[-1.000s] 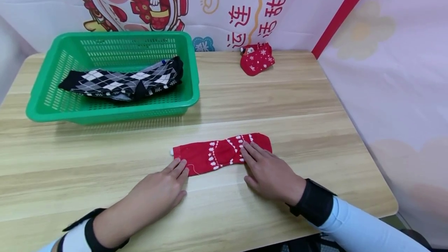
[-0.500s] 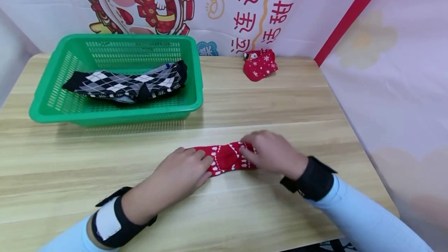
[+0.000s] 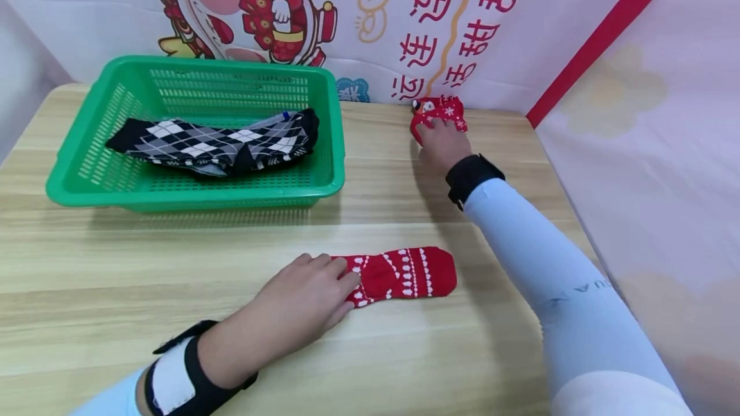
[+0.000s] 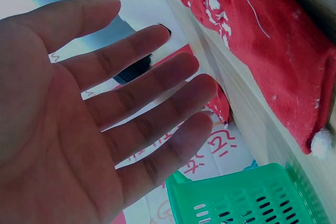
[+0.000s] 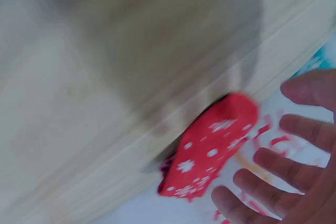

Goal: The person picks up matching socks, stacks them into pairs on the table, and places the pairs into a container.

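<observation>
A red sock (image 3: 433,275) with white knitted patterns lies flat across the front of the table; a white pompom shows at its end in the left wrist view. My left hand (image 3: 303,300) hovers over the sock's left part and hides it from the head camera. Its fingers (image 4: 157,116) are loosely extended with nothing between them. At the back stands a smaller red sock bundle (image 3: 448,111) with white snowflakes and a small figure. My right hand (image 3: 444,146) is right at its front side, and its spread fingers (image 5: 275,166) hold nothing in the right wrist view.
A green plastic basket (image 3: 196,200) stands at the back left, with black, grey and white argyle socks (image 3: 208,145) inside. Behind the table hangs a printed white backdrop (image 3: 370,69). The wooden table's (image 3: 399,204) right edge runs beside my right arm.
My right hand has left the front sock and reached forward to the snowflake bundle at the back. My left hand has moved right along the front sock and lifted off it.
</observation>
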